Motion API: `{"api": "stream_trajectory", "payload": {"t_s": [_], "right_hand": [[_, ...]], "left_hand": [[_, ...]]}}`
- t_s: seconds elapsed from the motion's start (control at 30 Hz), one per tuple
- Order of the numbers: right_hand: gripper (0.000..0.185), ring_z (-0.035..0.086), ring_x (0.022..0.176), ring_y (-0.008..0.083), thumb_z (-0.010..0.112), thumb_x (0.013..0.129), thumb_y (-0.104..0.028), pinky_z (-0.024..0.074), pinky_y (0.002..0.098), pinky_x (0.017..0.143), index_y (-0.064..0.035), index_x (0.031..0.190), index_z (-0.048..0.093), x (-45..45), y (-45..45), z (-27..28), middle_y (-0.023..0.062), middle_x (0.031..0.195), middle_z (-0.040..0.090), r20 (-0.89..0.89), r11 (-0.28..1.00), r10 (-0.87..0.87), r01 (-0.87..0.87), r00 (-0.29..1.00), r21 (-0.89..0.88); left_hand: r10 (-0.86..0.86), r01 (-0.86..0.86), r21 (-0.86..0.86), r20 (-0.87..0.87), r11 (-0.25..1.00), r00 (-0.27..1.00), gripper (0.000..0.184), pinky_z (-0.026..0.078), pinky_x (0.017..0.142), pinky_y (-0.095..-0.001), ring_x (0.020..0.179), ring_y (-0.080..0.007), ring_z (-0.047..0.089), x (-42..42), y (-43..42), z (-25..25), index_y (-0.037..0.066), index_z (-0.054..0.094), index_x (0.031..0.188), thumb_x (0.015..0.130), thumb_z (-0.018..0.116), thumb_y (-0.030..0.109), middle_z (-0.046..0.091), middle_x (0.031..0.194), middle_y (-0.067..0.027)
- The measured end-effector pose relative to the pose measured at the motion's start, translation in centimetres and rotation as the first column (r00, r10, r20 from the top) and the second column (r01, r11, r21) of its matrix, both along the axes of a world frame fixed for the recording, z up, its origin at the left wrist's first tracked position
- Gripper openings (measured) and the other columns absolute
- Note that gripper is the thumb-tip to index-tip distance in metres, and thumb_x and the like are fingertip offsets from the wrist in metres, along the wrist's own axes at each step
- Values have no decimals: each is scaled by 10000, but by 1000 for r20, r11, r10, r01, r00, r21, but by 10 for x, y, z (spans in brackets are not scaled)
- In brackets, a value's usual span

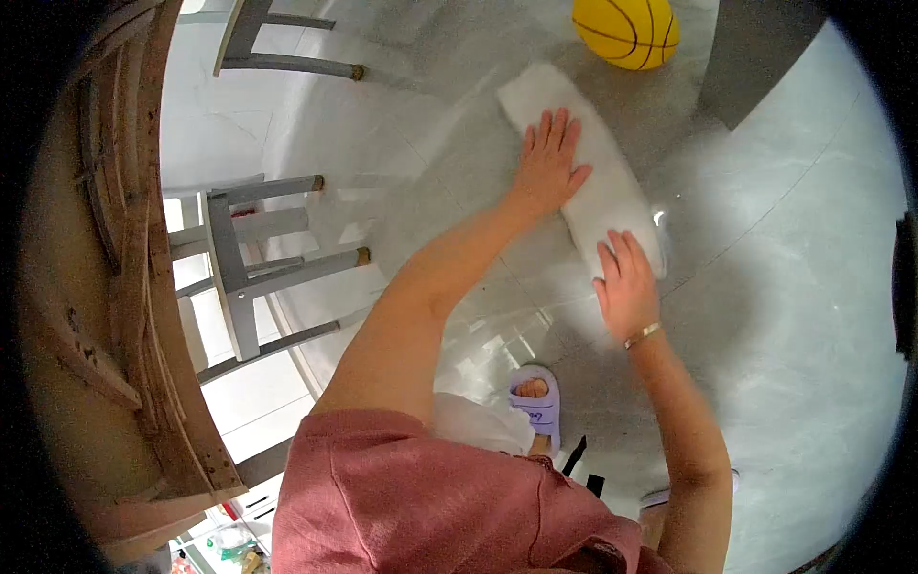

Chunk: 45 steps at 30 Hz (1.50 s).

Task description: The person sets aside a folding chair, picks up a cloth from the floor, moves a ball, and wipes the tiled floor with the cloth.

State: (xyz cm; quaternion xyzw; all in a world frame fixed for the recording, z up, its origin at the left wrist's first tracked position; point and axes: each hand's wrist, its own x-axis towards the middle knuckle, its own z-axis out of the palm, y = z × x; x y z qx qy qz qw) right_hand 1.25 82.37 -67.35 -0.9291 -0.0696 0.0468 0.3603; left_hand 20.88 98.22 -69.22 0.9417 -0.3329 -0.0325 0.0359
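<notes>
"Where's the white cloth (612, 177)?"

"Right on the floor (784, 306), in one long band that slants across in front of the person. Its far end is near the yellow ball (626, 33)."

"And the hands?"

"Both are on it. The left hand (547, 170) lies palm down toward the far end, fingers a little apart. The right hand (629, 292), the one with the bracelet (643, 335) at the wrist, rests by the near end."

"Is either grip closed on it?"

"Doesn't look like it. The left is wide and flat, and the right is open too, its fingers resting over the cloth. I see no pinch or lift."

"So how far along would you call it?"

"The cloth is down and spread lengthwise, and it looks fairly smooth, so I'd judge the laying out mostly done. Whether it's folded into layers underneath, I can't tell; the hands blur a bit and hide parts of it."

"Anything unfinished?"

"Nothing clear. Both palms are on it, so I'd say the handling isn't over, but how much is left doesn't show."

"What else is close by?"

"A purple slipper (545, 416) on one foot, nearer the body."
</notes>
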Motion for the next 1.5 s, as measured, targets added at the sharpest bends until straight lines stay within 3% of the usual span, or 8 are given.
{"api": "stream_trajectory", "payload": {"t_s": [0.2, 0.33, 0.53, 0.7, 0.93, 1.2, 1.23, 1.5], "right_hand": [[639, 264, 1423, 307, 640, 859, -294, 240, 434, 1161, -22, 1397, 430, 96, 34, -6, 134, 1518, 327, -15, 992, -34, 31, 999, -125], [665, 239, 1441, 268, 582, 897, -397, 189, 448, 1173, -51, 1435, 400, 131, 70, 3, 93, 1544, 304, -53, 949, 111, -122, 992, -292], [687, 178, 1462, 223, 544, 910, -447, 161, 460, 1183, -83, 1464, 365, 98, 124, 5, 46, 1569, 254, -150, 749, 585, -602, 797, -278], [693, 178, 1460, 208, 555, 893, -493, 163, 443, 1184, -86, 1434, 409, -5, 135, -16, 34, 1565, 262, -64, 688, 695, -689, 716, -228], [711, 254, 1438, 241, 674, 818, -385, 190, 457, 1178, -74, 1410, 437, -18, 34, 10, 44, 1557, 294, -247, 904, 417, -427, 875, 17], [669, 269, 1429, 254, 670, 839, -358, 227, 499, 1156, -80, 1401, 437, 89, 44, 10, 55, 1521, 330, -79, 955, 148, -163, 986, -248], [671, 256, 1436, 245, 646, 854, -398, 222, 499, 1158, -88, 1409, 431, 102, 57, 11, 50, 1530, 320, -106, 944, 171, -194, 980, -266], [638, 219, 1449, 191, 538, 914, -475, 181, 454, 1182, -113, 1425, 420, 123, 150, 2, -16, 1555, 285, -151, 833, 431, -456, 890, -312]], "left_hand": [[-28, 29, -13, 91, 999, 995, 732, 213, 1125, -584, 1417, -442, 221, 110, 16, -21, 37, 292, 1478, 906, 554, 412, 225, 1548, -231], [225, -227, 37, 54, 973, 973, 767, 221, 1142, -508, 1413, -410, 241, 129, 98, -17, 32, 281, 1480, 901, 558, 450, 258, 1542, -206], [559, -557, 67, -30, 828, 828, 778, 198, 1153, -499, 1387, -484, 210, -28, 247, -11, -93, 224, 1452, 931, 545, 388, 193, 1499, -343], [785, -740, 277, -108, 613, 609, 767, 208, 1138, -506, 1373, -475, 240, -170, 245, 15, -81, 229, 1459, 937, 538, 389, 182, 1513, -320], [384, -376, 85, -116, 923, 916, 705, 264, 1095, -526, 1333, -464, 306, -128, 153, 27, 16, 348, 1435, 870, 644, 315, 267, 1494, -279], [63, -65, 45, 47, 997, 997, 771, 189, 1154, -532, 1412, -458, 208, 79, 169, -38, 149, 293, 1503, 898, 503, 580, 229, 1568, -150], [-2, -27, 204, 142, 979, 990, 771, 170, 1165, -513, 1424, -432, 200, 92, 197, -50, 151, 283, 1508, 905, 489, 586, 220, 1572, -150], [614, -592, 174, -124, 787, 779, 779, 82, 1188, -454, 1467, -336, 126, -26, 293, -3, 55, 180, 1524, 954, 431, 523, 132, 1576, -226]]}}
